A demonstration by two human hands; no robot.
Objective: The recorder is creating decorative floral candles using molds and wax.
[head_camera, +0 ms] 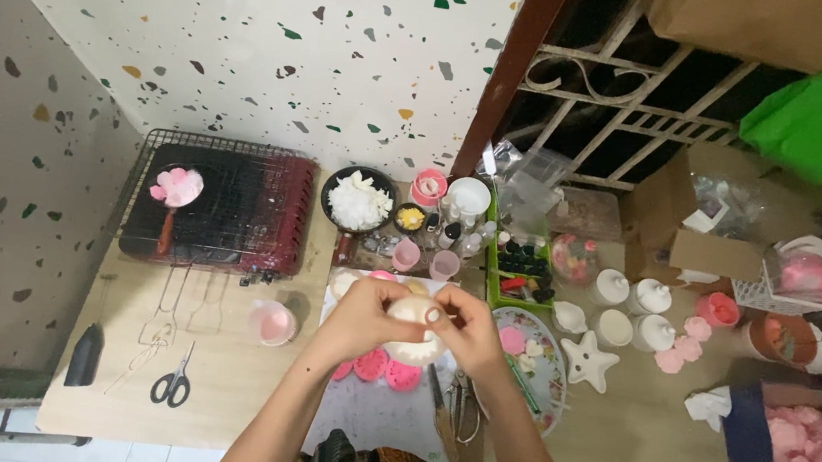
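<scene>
Both my hands meet over the middle of the wooden table (115, 383) and hold one cream-white rounded object (415, 314) between them. My left hand (362, 319) cups its left side. My right hand (468, 334) grips its right side, fingertips on top. Below the hands, several pink round pieces (371, 366) lie on a pale grey mat (378, 419). What the underside of the white object looks like is hidden by my fingers.
A red tabletop grill (222, 208) with a small pink-filled pan (177, 188) stands at left. Scissors (174, 384), a black pan of white chunks (359, 201), pink cups (407, 255), a clear cup of pink liquid (272, 323), white star and jar moulds (587, 362), and a box of pink shapes (812, 450) surround the mat.
</scene>
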